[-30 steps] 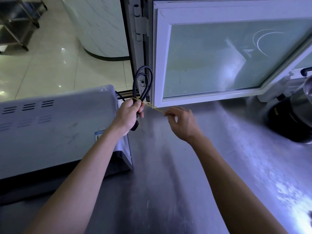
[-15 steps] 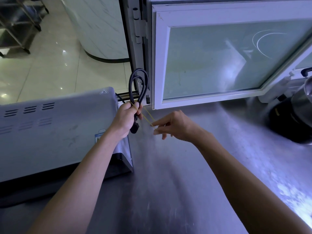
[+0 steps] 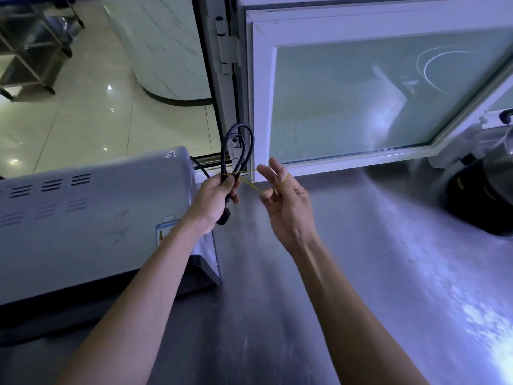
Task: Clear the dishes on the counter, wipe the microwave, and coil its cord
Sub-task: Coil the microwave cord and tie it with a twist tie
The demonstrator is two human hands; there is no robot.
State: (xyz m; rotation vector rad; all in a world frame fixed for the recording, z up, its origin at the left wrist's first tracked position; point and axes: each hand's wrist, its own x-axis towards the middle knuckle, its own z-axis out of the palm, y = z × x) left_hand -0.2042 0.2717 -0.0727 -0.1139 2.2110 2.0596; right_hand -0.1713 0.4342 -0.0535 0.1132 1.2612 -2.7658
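Counter (image 3: 374,273): we see a steel surface filling the lower right, our forearms reaching out over it.
Window (image 3: 374,101): a white-framed pane stands shut along the back edge of the counter, with its hinge post to the left and a tiled floor showing past it.
Microwave (image 3: 91,218): it sits at the left on the counter, grey top with vent slots toward us and a heat warning sticker at its far corner.
Pot (image 3: 497,173): a dark, round vessel stands at the right edge of the counter, partly cut off by the frame.
Left hand (image 3: 215,197): we grip the folded cord in a closed fist, just past the microwave's right end.
Right hand (image 3: 283,201): we have the rubber band hooked round our fingers, which are partly curled, and pull it taut away from the cord.
Cord (image 3: 238,151): black, folded into loops that rise above our left hand; the plug end hangs below the fist, and one strand runs back toward the microwave.
Rubber band (image 3: 251,179): thin and yellow, stretched between the cord bundle and our right hand.
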